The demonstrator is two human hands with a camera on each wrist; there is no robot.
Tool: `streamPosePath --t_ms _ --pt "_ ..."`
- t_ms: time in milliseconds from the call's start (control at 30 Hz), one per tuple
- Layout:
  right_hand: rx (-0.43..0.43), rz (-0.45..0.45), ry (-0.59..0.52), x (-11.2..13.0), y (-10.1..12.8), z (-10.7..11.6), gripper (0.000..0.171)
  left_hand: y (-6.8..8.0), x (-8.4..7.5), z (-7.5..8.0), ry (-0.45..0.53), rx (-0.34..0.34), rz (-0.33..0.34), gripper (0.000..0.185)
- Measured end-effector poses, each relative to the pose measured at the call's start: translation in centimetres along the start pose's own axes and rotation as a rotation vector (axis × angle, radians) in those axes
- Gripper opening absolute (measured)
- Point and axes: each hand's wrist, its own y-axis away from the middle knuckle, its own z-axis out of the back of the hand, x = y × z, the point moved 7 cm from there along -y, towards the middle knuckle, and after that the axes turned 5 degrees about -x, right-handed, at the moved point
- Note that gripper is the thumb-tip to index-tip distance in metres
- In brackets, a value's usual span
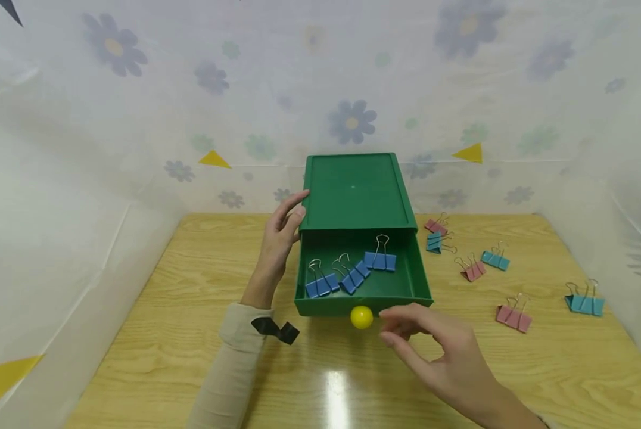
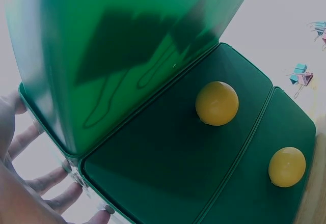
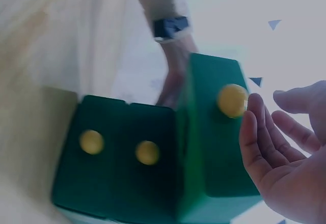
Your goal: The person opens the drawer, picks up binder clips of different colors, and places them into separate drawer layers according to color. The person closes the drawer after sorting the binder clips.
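Observation:
A green drawer box (image 1: 355, 190) stands on the table with its top drawer (image 1: 363, 307) pulled out. Three blue binder clips (image 1: 379, 261) lie inside that drawer. On its front is a round yellow knob (image 1: 361, 317). My left hand (image 1: 280, 238) rests against the box's left side, fingers extended along it. Beside the knob, my right hand (image 1: 438, 351) has its thumb and fingers apart and loosely bent, with nothing between them; its fingertips (image 3: 249, 117) are right at the knob in the right wrist view. Two lower drawers (image 2: 168, 158) are closed, each with a yellow knob (image 2: 217, 103).
To the right of the box, pink binder clips (image 1: 513, 317) and teal binder clips (image 1: 585, 304) lie scattered on the wooden table (image 1: 181, 333). A white flowered curtain (image 1: 277, 77) hangs behind the table and along its sides.

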Motion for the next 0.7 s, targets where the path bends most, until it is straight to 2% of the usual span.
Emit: streamPosePath --t_ms 100,300,700 --pt "0.036 -0.059 -0.002 -0.9 0.4 -1.0 0.051 0.0 0.0 0.0 -0.002 0.002 0.000 0.042" --pt "0.113 -0.163 -0.003 -2.1 0.8 -2.6 0.053 0.0 0.0 0.0 -0.003 0.002 -0.004 0.042" --pt "0.080 -0.111 0.085 -2.7 0.1 -3.3 0.049 0.0 -0.1 0.0 -0.006 -0.001 0.004 0.042"
